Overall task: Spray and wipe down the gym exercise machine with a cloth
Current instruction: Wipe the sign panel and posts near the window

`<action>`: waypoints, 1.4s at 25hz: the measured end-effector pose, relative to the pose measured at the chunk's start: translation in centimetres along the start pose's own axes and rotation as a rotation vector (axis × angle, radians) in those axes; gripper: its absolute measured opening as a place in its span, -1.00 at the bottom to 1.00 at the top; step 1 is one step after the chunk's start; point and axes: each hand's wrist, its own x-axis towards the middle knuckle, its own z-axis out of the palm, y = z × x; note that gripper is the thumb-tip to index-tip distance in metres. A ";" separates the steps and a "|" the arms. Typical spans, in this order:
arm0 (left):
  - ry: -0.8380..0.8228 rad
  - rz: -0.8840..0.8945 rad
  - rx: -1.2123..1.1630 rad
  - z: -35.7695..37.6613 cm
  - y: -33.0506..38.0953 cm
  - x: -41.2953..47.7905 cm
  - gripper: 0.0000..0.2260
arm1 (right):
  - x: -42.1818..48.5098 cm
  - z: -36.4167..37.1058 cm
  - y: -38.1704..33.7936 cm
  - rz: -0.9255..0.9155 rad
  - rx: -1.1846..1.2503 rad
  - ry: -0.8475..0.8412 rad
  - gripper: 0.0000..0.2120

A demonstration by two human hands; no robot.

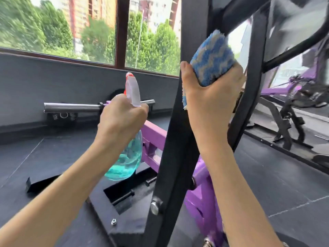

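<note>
The right hand (211, 97) clasps with curled fingers the blue microfibre cloth (211, 56), seemingly soft and light, against the machine's black upright bar (170, 139), while left of this bar the left hand (121, 118) grips the spray bottle (130, 154) by its neck.

Window (58, 27) above and beyond left fingers (140, 111): dark brown frame (122, 31), daylight coming in, trees and tall blocks outside, blurred. Grey wall (53, 77) under sill, behind left fingers. Dark tiled floor (26, 157) below both hands' fingers. Second purple machine (302, 88) and black bench frame (283, 125) right of right fingers (235, 77), well apart.
</note>
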 end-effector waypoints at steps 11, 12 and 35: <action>0.146 -0.074 -0.346 1.6 -0.3 -10.3 -0.67 | -9.0 -2.0 4.9 0.019 -0.007 -0.141 -0.19; 0.165 -0.093 -0.349 1.6 -0.3 -10.9 -0.64 | -8.6 -2.2 4.6 0.004 -0.048 -0.191 -0.15; 0.119 0.542 0.099 0.0 -2.6 -13.4 -0.49 | 4.0 -0.4 -0.2 -0.068 -0.068 -0.322 -0.09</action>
